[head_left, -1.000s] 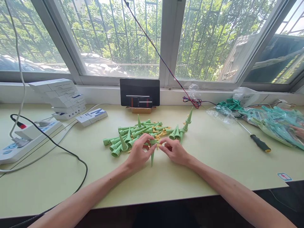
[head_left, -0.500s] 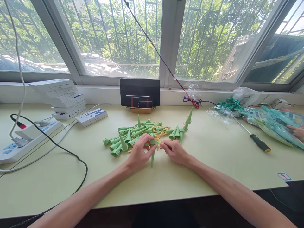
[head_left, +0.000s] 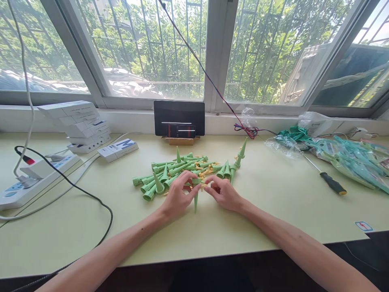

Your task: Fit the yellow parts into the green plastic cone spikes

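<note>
My left hand [head_left: 180, 191] pinches a green plastic plant-watering spike [head_left: 196, 202] by its wide collar, the pointed end hanging down over the table. A small yellow valve [head_left: 204, 187] sticks out to the right of the collar. Around its outer end are the thumb and index finger of my right hand [head_left: 224, 194], the index finger arched. Just behind both hands lies a heap of green spikes [head_left: 170, 168], some standing on their collars, with loose yellow valves [head_left: 207, 172] among them. To the right, a few more spikes stand upright, including a tall stacked one [head_left: 240, 154].
A tablet [head_left: 179, 113] with a phone leans by the window. White boxes [head_left: 82, 121], a power strip [head_left: 60, 166] and a black cable [head_left: 100, 202] occupy the left. On the right lie a screwdriver [head_left: 332, 183] and green items in plastic bags [head_left: 349, 156].
My right fingers have shifted from a tight pinch to a more arched hold at the valve. The spike stays in my left hand. Another person's hand at the right edge has left view.
</note>
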Action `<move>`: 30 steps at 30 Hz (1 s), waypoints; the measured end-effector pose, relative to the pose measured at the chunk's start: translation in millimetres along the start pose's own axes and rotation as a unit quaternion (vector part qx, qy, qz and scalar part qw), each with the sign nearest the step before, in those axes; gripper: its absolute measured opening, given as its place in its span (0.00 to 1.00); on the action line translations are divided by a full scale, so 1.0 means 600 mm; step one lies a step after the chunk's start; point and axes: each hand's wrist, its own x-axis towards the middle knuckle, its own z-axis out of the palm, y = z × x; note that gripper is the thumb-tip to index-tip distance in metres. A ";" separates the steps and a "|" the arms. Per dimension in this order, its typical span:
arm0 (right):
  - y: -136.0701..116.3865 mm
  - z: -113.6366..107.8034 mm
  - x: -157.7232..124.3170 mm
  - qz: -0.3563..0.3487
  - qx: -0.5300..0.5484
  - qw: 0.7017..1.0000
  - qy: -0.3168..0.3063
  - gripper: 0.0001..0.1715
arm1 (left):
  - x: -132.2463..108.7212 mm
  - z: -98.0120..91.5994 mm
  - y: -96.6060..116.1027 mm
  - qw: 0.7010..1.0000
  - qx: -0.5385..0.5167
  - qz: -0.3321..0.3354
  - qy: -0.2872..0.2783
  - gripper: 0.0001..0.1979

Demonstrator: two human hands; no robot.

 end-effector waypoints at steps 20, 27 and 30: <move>0.009 0.005 0.000 0.009 0.005 1.000 0.014 0.13 | -0.002 0.001 0.007 0.998 -0.036 -0.017 -0.057 0.13; 0.006 0.005 0.001 -0.001 0.005 1.000 0.017 0.11 | -0.003 0.002 0.004 0.997 -0.034 -0.019 -0.062 0.13; 0.005 0.005 0.001 -0.006 0.006 1.000 0.013 0.12 | -0.003 0.002 0.005 0.998 -0.027 -0.016 -0.063 0.13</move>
